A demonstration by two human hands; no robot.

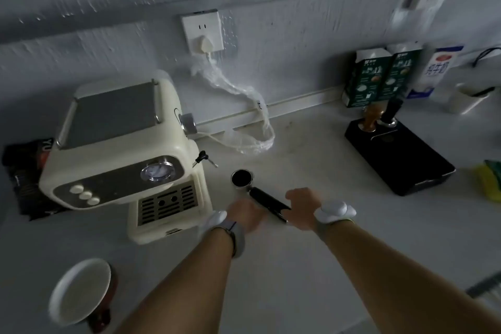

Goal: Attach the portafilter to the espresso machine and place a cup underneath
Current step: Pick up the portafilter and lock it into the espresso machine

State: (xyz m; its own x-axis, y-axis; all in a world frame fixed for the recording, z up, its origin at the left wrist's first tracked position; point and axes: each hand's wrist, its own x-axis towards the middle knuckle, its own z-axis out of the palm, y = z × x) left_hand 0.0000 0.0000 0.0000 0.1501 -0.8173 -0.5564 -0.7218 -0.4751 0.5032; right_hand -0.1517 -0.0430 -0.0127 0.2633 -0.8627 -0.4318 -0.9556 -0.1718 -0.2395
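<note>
A cream espresso machine [119,154] stands on the white counter at the left, its slotted drip tray [168,205] facing me. The portafilter [254,195] lies on the counter just right of the machine, its round basket full of dark grounds and its black handle pointing toward me. My right hand [302,209] is closed around the near end of that handle. My left hand [245,215] is blurred beside the handle, fingers loosely curled, holding nothing that I can see. A white cup with a dark red outside [81,294] stands at the near left of the counter.
A black tamping mat [401,160] with two tampers sits at the right. Behind it stand green cartons [379,76] and a milk carton [436,70]. A plastic-wrapped power cord [244,106] runs from the wall socket. A dark bag [24,176] lies left of the machine.
</note>
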